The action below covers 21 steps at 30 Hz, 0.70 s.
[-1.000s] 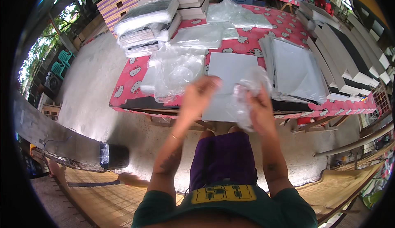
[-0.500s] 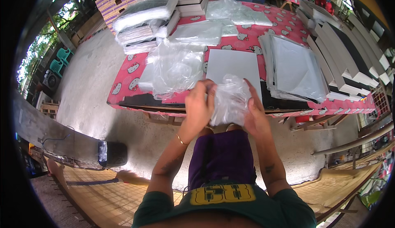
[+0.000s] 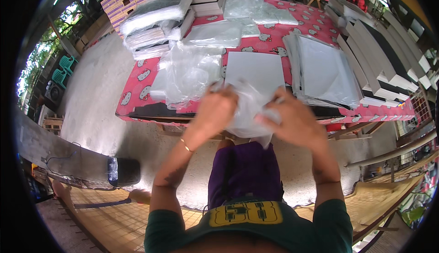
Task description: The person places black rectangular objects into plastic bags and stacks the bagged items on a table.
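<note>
Between my hands, at the near table edge, hangs a crumpled clear plastic bag (image 3: 247,109). My left hand (image 3: 216,109) is closed on its left side, fingers curled at the upper edge. On the opposite side my right hand (image 3: 292,118) has bent fingers at the plastic, blurred by motion; its thumb lies lower, near the bag's middle. Just beyond the bag lies a white rectangular sheet or board (image 3: 255,65), its near part covered by the plastic. Loose clear plastic bags (image 3: 190,77) lie left of it.
A stack of flat white items in plastic (image 3: 324,70) lies right, beside rows of thick white-and-black blocks (image 3: 377,65). Plastic-wrapped bundles (image 3: 157,17) are piled at far left. The pink patterned tablecloth (image 3: 141,81) ends at the near edge. A broom (image 3: 137,197) lies lower left.
My hands have moved apart, the right one outward, and the bunched bag is more spread between them. The view has shifted slightly.
</note>
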### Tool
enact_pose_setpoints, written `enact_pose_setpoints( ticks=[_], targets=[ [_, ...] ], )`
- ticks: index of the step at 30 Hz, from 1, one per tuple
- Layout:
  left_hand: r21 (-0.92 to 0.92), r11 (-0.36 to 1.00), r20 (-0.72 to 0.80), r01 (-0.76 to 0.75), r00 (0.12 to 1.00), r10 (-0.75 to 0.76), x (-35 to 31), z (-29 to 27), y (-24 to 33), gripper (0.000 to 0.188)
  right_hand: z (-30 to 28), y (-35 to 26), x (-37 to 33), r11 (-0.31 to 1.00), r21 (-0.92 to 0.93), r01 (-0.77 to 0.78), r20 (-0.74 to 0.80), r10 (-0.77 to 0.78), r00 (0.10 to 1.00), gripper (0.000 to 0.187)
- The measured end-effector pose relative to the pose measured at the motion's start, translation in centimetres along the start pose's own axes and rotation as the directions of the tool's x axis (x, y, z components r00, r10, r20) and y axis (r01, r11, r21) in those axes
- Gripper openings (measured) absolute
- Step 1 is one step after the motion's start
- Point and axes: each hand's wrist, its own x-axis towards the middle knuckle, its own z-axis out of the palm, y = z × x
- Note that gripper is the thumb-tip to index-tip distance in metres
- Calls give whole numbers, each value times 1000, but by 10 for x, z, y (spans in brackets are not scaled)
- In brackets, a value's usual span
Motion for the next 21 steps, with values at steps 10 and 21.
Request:
enact_pose_setpoints(
  ticks=[10, 21],
  targets=[
    [-935, 346, 140, 80, 978, 153, -42, -22, -15, 25, 37, 141, -83, 432, 891, -141, -10, 330, 944, 53],
    [-800, 389, 537, 458, 835, 121, -72, 35, -31, 22, 83, 124, -93, -21, 996, -87, 89, 102, 991, 33]
  ],
)
